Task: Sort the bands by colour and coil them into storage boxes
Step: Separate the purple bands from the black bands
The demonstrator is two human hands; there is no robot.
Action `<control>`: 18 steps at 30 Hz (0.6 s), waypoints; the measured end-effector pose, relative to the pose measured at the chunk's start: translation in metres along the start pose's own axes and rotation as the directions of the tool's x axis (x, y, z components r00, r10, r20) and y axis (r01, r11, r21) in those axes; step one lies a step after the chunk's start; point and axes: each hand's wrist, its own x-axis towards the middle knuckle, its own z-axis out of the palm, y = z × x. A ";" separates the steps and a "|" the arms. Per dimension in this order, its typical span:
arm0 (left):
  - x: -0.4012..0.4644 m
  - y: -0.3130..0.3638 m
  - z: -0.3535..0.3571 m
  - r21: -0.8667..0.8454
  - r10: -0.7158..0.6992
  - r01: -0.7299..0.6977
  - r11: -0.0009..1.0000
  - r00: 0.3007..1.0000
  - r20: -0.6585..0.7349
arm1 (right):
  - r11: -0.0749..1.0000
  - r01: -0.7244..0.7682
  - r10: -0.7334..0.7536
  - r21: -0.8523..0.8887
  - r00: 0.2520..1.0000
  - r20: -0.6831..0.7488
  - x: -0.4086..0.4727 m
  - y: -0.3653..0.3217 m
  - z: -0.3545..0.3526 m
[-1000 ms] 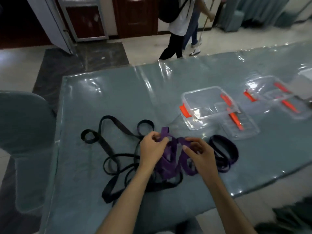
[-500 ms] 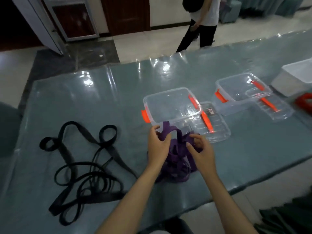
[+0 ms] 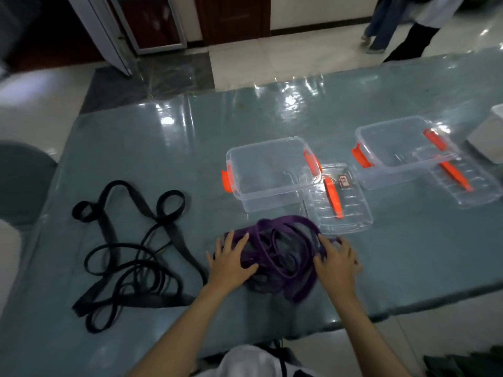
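A loose bundle of purple bands (image 3: 283,254) lies on the table near the front edge. My left hand (image 3: 230,261) rests flat on its left side with fingers spread. My right hand (image 3: 336,261) presses on its right side, fingers spread too. A tangle of black bands (image 3: 128,257) lies apart to the left. Behind the purple bundle stands a clear storage box (image 3: 269,170) with orange clips, its lid (image 3: 339,198) lying beside it. A second clear box (image 3: 394,151) stands farther right with its lid (image 3: 462,180) leaning against it.
The table (image 3: 163,148) has a glossy teal cover. A white container (image 3: 490,137) sits at the right edge. A teal chair (image 3: 19,180) stands at the left. People walk on the floor beyond the table, at top right.
Both hands let go of the purple bands and now lie flat with spread fingers on the bundle, which has settled onto the table. The camera view shifted.
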 end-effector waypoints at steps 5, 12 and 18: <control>-0.009 -0.017 -0.010 -0.010 0.037 -0.038 0.999 0.997 -0.073 | 0.983 0.185 -0.185 -0.018 0.982 0.028 0.007 -0.033 -0.005; -0.047 -0.099 -0.021 -0.160 -0.243 0.208 0.965 0.937 -0.249 | 0.855 0.504 -0.512 0.123 0.858 0.043 -0.010 -0.108 0.017; -0.081 -0.213 -0.034 0.159 -0.330 0.326 0.932 0.944 -0.001 | 0.683 0.709 -0.729 0.176 0.679 0.089 -0.040 -0.174 0.045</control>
